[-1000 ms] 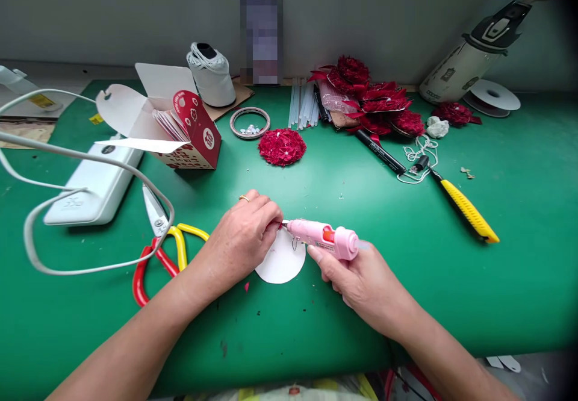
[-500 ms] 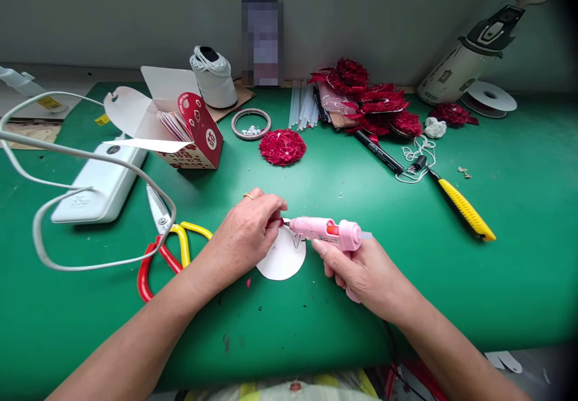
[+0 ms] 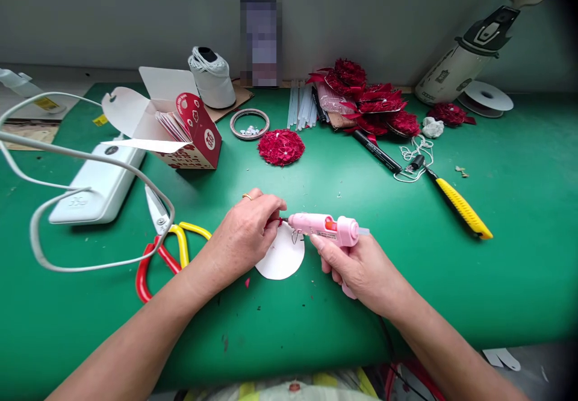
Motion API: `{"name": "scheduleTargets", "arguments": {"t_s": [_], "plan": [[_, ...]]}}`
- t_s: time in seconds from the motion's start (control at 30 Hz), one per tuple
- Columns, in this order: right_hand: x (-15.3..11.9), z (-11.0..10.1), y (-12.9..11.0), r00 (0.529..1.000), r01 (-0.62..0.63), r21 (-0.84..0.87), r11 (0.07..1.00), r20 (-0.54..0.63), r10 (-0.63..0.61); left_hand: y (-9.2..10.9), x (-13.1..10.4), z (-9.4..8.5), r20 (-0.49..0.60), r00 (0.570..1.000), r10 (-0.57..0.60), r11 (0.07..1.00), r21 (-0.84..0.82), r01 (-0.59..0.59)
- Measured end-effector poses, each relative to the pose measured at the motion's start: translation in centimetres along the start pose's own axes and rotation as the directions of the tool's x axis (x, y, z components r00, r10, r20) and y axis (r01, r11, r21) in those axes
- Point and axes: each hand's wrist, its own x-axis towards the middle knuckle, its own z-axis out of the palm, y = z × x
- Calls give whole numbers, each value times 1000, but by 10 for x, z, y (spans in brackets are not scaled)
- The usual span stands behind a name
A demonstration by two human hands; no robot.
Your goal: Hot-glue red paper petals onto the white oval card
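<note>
My right hand (image 3: 359, 262) is wrapped round the handle of a pink hot glue gun (image 3: 323, 227), its nozzle pointing left. That tip meets a small piece of red ribbon (image 3: 282, 221), which my left hand (image 3: 253, 226) pinches between thumb and fingers; most of the ribbon is hidden by the fingers. Below them a round white disc (image 3: 280, 259) lies on the green table, partly covered by my left hand. Farther back rests a finished-looking red ribbon flower (image 3: 282, 147) with a small pale centre.
Scissors (image 3: 159, 223) and a looping white cable (image 3: 149, 178) lie left, beside a white power bank (image 3: 97, 184) and an open card box (image 3: 198, 148). Behind are a thread spool (image 3: 212, 82), a tape ring (image 3: 250, 124), glue sticks (image 3: 301, 106) and red flowers (image 3: 379, 103). A yellow utility knife (image 3: 463, 205) lies right.
The glue gun's nozzle has shifted very slightly at the ribbon in my left fingers. The whole view has slid a little; both hands keep their grips.
</note>
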Motion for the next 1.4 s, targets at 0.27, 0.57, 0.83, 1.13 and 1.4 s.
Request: {"name": "scheduleTargets", "arguments": {"t_s": [0.27, 0.57, 0.83, 1.13, 1.4], "plan": [[-4, -4, 1, 999, -15, 59, 998, -50, 18, 0, -1, 1, -5, 1000, -5, 1000, 7, 5], [-10, 8, -5, 993, 103, -161, 982, -39, -111, 1, -1, 1, -13, 1000, 0, 1000, 3, 0], [-20, 8, -2, 981, 153, -294, 943, -69, -181, 1, -1, 1, -14, 1000, -9, 1000, -7, 9], [-8, 9, -2, 974, 153, -322, 934, -113, -199, 1, -2, 2, -12, 1000, -3, 1000, 9, 3], [-17, 11, 2, 979, 142, -306, 941, -98, -180, 1, -1, 2, -11, 1000, 3, 1000, 8, -3]]}}
